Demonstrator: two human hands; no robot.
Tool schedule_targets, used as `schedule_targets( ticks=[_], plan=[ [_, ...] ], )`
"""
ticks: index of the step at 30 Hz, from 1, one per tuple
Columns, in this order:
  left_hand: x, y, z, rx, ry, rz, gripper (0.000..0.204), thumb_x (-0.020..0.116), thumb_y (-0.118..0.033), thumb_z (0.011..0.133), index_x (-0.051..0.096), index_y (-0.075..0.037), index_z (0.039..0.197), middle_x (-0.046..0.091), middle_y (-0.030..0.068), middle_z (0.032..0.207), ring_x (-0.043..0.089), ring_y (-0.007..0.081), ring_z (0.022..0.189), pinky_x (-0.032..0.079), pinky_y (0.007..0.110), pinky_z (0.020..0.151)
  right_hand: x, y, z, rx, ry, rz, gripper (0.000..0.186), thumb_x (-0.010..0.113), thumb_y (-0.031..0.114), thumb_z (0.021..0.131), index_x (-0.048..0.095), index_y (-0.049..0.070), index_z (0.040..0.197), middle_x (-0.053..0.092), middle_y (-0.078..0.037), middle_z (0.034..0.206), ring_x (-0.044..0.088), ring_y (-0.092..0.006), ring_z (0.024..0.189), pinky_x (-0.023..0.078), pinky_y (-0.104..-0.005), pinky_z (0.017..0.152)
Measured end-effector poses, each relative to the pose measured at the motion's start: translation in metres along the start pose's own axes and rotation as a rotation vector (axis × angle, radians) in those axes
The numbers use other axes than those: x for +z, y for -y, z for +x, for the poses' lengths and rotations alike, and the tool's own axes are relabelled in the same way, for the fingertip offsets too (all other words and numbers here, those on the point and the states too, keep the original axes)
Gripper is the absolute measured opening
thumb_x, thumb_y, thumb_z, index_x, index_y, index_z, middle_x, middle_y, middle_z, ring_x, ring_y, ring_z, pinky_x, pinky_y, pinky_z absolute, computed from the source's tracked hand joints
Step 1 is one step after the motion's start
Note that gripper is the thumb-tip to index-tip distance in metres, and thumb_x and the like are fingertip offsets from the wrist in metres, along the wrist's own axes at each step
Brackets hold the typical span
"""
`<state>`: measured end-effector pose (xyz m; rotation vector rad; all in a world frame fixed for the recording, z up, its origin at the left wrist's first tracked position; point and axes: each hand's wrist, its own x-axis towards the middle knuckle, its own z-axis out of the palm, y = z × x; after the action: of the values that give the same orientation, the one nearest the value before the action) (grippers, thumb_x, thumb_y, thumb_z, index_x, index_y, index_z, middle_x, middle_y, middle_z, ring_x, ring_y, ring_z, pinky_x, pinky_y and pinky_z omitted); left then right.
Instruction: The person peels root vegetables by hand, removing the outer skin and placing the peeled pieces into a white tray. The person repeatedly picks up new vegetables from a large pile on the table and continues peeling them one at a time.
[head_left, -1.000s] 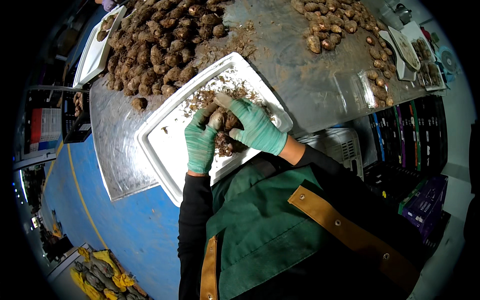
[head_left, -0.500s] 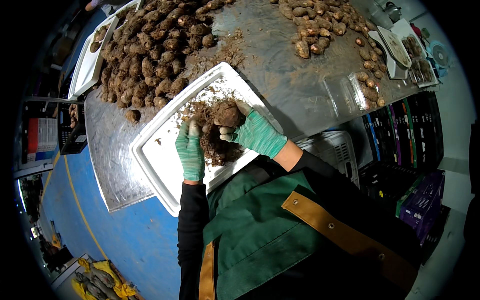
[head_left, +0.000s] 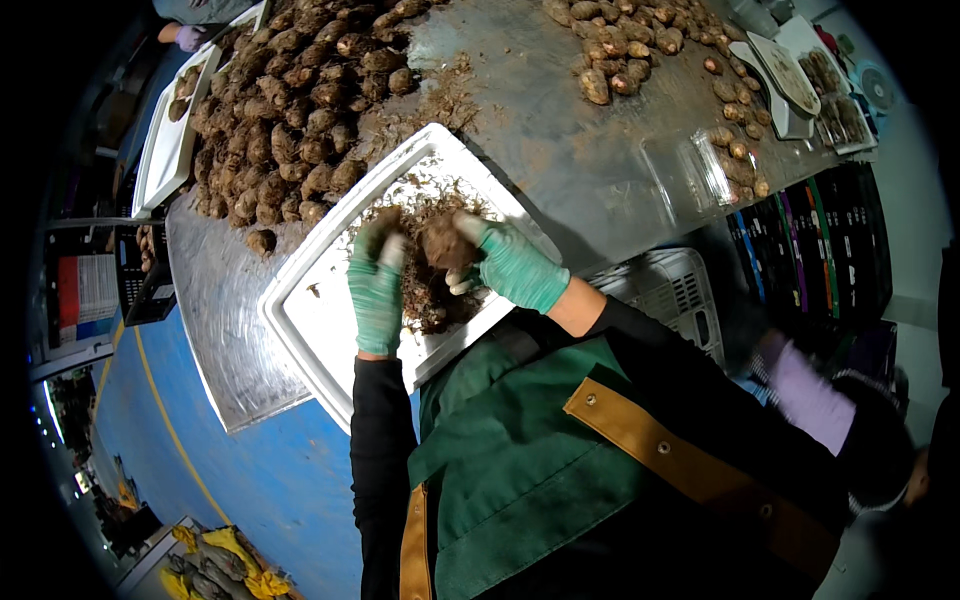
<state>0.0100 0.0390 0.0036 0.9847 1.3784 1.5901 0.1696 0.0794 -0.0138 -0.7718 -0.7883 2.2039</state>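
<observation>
A round, hairy brown taro [head_left: 447, 243] is gripped by my right hand [head_left: 520, 266], which wears a green glove with dirty pale fingertips. Just left of it is my left hand [head_left: 376, 300], gloved the same way, with its soiled fingers blurred by motion; whether they touch the taro is unclear. Both hands are over a white tray [head_left: 318, 345], where loose soil and root fibres [head_left: 428, 312] lie beneath them.
A large heap of soil-covered taros [head_left: 290, 120] lies on the metal table [head_left: 560, 140]; cleaner ones [head_left: 630, 40] sit at the far right. Beyond those stands a scale [head_left: 785, 85]. Crates [head_left: 810, 250] stand at right. A co-worker's gloved hand [head_left: 190, 38] shows far left.
The taro has turned slightly in my right hand, and my left fingers have shifted a little. A person in lilac and black has appeared at the lower right. The co-worker's hand shows more.
</observation>
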Motion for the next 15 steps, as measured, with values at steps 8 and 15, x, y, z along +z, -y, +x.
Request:
schedule_targets(
  ticks=[8,15],
  plan=[
    [-0.019,0.029,0.01,-0.122,-0.085,-0.029,0.026,0.054,-0.025,0.091,0.061,-0.001,0.098,0.062,0.0035,0.077,0.056,0.009,0.064,0.047,0.024,0.06,-0.02,-0.014,0.009,0.331,-0.089,0.716,0.046,0.043,0.049,0.09,0.052,0.012,0.116,0.062,-0.02,0.095,0.054,-0.0171,0.054,0.045,-0.0289,0.048],
    [0.012,0.026,-0.013,-0.172,0.177,0.284,0.025,0.059,-0.016,0.087,0.059,0.005,0.101,0.057,0.0017,0.077,0.044,0.0065,0.064,0.037,0.021,0.056,-0.086,0.007,0.04,0.185,-0.358,0.79,0.047,0.047,0.055,0.086,0.058,0.011,0.099,0.063,-0.013,0.08,0.056,-0.0201,0.049,0.05,-0.0339,0.044]
  ],
)
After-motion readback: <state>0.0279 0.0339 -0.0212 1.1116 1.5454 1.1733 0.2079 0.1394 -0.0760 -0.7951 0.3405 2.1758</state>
